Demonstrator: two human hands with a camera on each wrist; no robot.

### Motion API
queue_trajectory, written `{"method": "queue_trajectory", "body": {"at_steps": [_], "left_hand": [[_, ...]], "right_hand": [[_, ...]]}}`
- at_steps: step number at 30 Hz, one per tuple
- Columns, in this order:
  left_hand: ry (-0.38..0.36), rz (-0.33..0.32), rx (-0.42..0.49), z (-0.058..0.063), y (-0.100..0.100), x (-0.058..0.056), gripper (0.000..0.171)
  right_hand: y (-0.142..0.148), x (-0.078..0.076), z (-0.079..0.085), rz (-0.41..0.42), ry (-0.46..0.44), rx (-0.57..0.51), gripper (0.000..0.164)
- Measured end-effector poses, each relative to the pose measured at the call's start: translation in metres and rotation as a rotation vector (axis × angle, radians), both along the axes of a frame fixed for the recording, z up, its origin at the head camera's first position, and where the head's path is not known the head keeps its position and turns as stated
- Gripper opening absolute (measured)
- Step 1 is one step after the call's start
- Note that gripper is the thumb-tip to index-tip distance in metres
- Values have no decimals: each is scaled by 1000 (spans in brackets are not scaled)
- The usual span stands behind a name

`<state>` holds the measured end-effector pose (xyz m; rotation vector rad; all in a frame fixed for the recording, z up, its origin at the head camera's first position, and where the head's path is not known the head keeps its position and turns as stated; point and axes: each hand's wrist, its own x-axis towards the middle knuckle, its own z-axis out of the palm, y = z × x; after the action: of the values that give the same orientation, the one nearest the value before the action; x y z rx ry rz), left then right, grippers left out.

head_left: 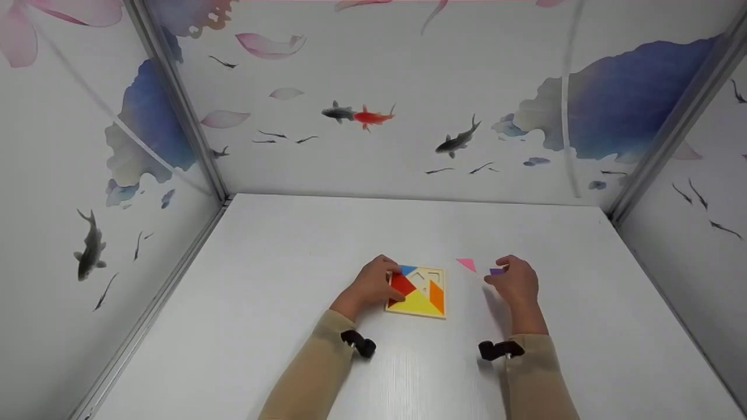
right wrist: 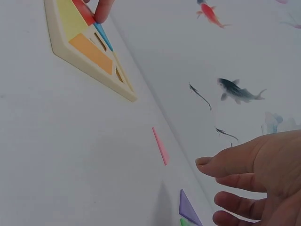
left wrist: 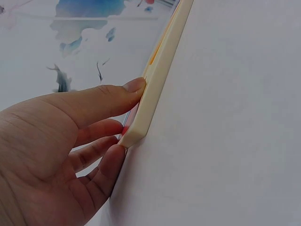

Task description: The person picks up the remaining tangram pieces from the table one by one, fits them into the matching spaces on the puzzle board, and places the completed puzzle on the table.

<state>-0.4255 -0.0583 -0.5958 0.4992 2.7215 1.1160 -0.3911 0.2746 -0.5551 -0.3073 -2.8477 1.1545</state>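
A wooden tangram board [head_left: 414,315] lies on the white table, holding a yellow piece [head_left: 417,303], an orange piece [head_left: 436,297], a red piece [head_left: 402,284] and a blue piece [head_left: 407,269]. Bare recesses show at its upper right. My left hand [head_left: 372,287] grips the board's left side, thumb on top and fingers at the edge and corner in the left wrist view. My right hand [head_left: 516,283] hovers over the table right of the board, its fingers loosely bent around nothing. Near it lie a purple piece [right wrist: 188,207] and a pink triangle [right wrist: 161,147].
A sliver of a green piece [right wrist: 184,222] shows beside the purple one at the bottom of the right wrist view. White panels painted with fish and petals wall the table [head_left: 262,251] at the back and both sides, joined by metal posts [head_left: 178,99].
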Motion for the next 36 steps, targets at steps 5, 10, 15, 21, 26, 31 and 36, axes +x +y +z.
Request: {"method": "queue_trajectory", "body": {"at_steps": [5, 10, 15, 21, 26, 31, 36], "left_hand": [[-1, 7, -13, 2, 1, 3, 61], [-20, 31, -15, 3, 1, 5, 60], [-22, 32, -16, 3, 2, 6, 60], [-24, 31, -18, 3, 2, 6, 61], [-28, 36, -8, 3, 3, 6, 62], [-25, 30, 2, 4, 3, 5, 63], [-4, 12, -16, 5, 2, 3, 62]], "right_hand": [[5, 1, -3, -16, -30, 26, 63], [8, 2, -4, -10, -77, 36, 70], [10, 2, -6, -12, -95, 64, 70], [13, 3, -9, -4, -114, 96, 68], [15, 4, -7, -4, -139, 112, 67], [17, 6, -4, -7, -168, 105, 67], [23, 6, -4, 26, -166, 150, 68]]}}
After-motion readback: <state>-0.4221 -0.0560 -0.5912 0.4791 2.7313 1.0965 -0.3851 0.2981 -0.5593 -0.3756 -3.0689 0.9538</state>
